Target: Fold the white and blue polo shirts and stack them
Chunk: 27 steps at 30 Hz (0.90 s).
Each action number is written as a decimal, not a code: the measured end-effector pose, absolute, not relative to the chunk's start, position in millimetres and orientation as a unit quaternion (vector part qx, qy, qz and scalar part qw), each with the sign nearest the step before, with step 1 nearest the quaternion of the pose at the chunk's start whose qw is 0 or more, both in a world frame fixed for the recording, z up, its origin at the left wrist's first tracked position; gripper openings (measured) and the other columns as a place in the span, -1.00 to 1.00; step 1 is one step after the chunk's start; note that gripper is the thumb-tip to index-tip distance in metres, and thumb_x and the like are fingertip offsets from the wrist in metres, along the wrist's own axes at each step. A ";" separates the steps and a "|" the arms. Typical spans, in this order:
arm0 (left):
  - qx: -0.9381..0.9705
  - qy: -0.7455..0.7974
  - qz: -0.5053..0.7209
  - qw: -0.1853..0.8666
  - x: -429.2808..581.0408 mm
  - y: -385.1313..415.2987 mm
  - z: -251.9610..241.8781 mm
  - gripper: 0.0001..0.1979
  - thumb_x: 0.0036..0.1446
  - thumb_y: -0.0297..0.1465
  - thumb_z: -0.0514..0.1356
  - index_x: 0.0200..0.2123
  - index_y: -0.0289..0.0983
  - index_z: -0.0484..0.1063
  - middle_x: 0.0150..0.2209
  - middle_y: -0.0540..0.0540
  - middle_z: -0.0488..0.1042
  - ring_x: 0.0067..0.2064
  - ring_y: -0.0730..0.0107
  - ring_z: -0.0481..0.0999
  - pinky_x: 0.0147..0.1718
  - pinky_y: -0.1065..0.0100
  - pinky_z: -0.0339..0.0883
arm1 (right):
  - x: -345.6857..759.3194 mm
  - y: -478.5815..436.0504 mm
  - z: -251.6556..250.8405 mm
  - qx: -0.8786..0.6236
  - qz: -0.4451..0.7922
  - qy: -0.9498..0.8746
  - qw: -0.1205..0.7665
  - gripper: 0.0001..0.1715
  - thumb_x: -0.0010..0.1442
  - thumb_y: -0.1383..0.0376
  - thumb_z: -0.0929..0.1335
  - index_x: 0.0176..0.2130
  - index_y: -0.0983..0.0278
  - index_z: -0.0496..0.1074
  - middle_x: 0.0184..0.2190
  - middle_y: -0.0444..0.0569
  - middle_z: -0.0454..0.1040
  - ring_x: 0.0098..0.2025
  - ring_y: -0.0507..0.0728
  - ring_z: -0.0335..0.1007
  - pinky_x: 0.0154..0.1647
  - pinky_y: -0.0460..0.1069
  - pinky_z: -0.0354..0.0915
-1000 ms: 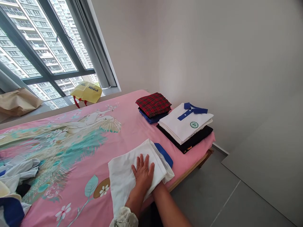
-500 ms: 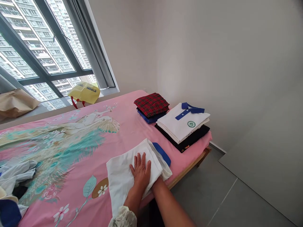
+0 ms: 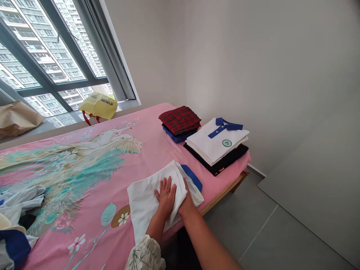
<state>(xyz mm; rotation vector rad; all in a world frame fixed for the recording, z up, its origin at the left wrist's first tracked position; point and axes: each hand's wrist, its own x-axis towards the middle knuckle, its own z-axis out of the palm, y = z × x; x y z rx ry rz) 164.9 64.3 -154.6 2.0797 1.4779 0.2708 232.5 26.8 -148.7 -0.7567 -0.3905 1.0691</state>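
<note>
A white shirt (image 3: 152,189) lies partly folded near the bed's front edge, and part of its blue collar (image 3: 191,176) sticks out on the far right side. My left hand (image 3: 166,195) presses flat on top of the white cloth with its fingers spread. At the right edge of the folded layer is my right hand (image 3: 186,200), its fingers stretched along the fold. The fold's edge partly hides that hand, including its thumb.
On the pink bedsheet (image 3: 152,138) stand a stack with a red plaid garment (image 3: 180,120) on top and one topped by a white polo shirt (image 3: 216,140) over black cloth. Loose clothes (image 3: 24,204) lie at left. A yellow bag (image 3: 98,105) and brown paper bag (image 3: 19,118) sit by the window.
My right hand has come out from beneath the white cloth and now lies along the fold's edge, its fingers showing. The left hand stays flat on the shirt. The view has shifted slightly.
</note>
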 end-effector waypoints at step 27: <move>0.908 0.406 0.053 0.087 170.1 16.7 -165.2 -0.46 0.24 -0.16 -0.13 0.28 -0.11 0.02 0.36 -0.11 -0.22 0.36 0.10 -0.26 0.19 -0.21 -0.56 | 261.2 -109.4 -156.7 -0.771 0.270 -0.504 0.282 -0.23 0.17 0.33 0.15 0.33 0.30 -0.14 -0.34 0.16 0.52 -0.38 0.25 0.42 -0.36 0.05 0.21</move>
